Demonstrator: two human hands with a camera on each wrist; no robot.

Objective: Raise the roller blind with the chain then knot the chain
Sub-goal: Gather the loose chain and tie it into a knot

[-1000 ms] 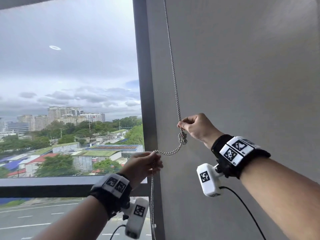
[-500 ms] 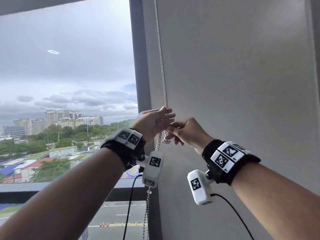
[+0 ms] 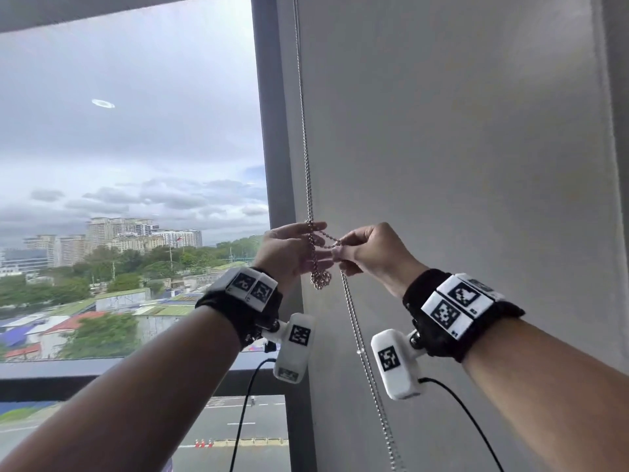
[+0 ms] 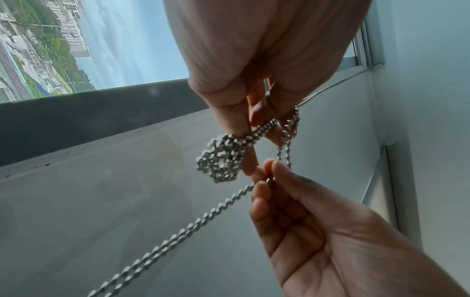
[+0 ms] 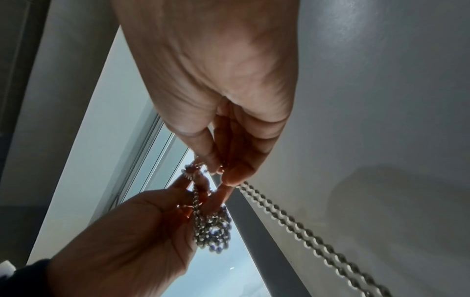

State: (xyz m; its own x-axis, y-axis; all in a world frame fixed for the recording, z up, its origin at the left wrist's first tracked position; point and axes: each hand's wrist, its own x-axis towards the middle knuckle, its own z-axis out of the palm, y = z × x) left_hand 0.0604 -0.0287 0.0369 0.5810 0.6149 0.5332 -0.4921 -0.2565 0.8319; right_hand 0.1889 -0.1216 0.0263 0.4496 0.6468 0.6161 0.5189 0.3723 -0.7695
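A metal bead chain (image 3: 307,178) hangs down beside the dark window post. A tangled knot (image 3: 320,279) of it dangles just below my hands. My left hand (image 3: 289,253) has the chain looped across its fingers, thumb and fingers closing on it above the knot (image 4: 220,160). My right hand (image 3: 369,253) pinches a short strand between thumb and forefinger, touching the left fingertips. From the right hand the doubled lower chain (image 3: 360,352) runs down along the grey surface. The right wrist view shows the same pinch (image 5: 218,170) and the knot (image 5: 213,231) against the left hand (image 5: 140,231).
The dark window post (image 3: 272,131) stands just left of the chain, with uncovered glass (image 3: 119,148) and a sill (image 3: 51,369) beyond it. A plain grey surface (image 3: 459,165) fills the right. Cables hang from both wrist cameras.
My left hand has risen from low beside the post up to the knot. Both hands now meet there, and the lower chain hangs from the right hand instead of the left.
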